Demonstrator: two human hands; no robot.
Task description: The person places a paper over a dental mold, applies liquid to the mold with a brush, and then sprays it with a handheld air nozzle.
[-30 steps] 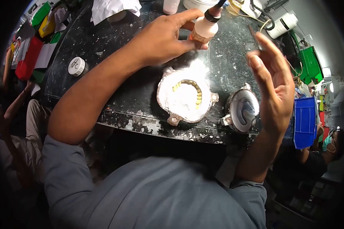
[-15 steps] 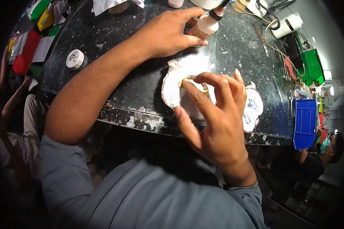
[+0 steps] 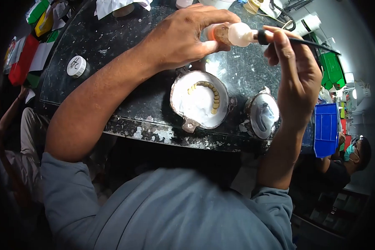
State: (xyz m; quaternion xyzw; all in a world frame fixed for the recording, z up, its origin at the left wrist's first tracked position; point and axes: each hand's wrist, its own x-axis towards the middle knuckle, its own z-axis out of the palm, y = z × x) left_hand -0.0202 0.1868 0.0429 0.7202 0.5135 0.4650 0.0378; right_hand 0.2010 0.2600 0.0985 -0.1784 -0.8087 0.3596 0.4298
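My left hand [image 3: 191, 35] is wrapped round a small bottle [image 3: 239, 34] with a white neck and a reddish-brown label, tilted toward the right. My right hand [image 3: 296, 66] pinches a thin black-handled tool [image 3: 298, 40] whose collar is at the bottle's mouth; whether its tip is inside is hidden. Below the bottle lies a round metal flask half [image 3: 200, 118] filled with white material, with a curved row of yellowish teeth [image 3: 216, 98] in it. Beside it on the right, a second flask half [image 3: 262, 114] holds a pale, shiny arch-shaped hollow.
A white-lidded jar [image 3: 76, 66] stands at the left of the chipped black bench [image 3: 125, 98]. Crumpled white paper [image 3: 116, 6] lies at the back left. A blue bin [image 3: 326, 130] is at the right edge. A masked person [image 3: 354, 156] is beyond it.
My right hand has left the teeth in the flask, moving up and right to the black-handled tool. The bottle in my left hand has tipped from nearly upright toward the right.
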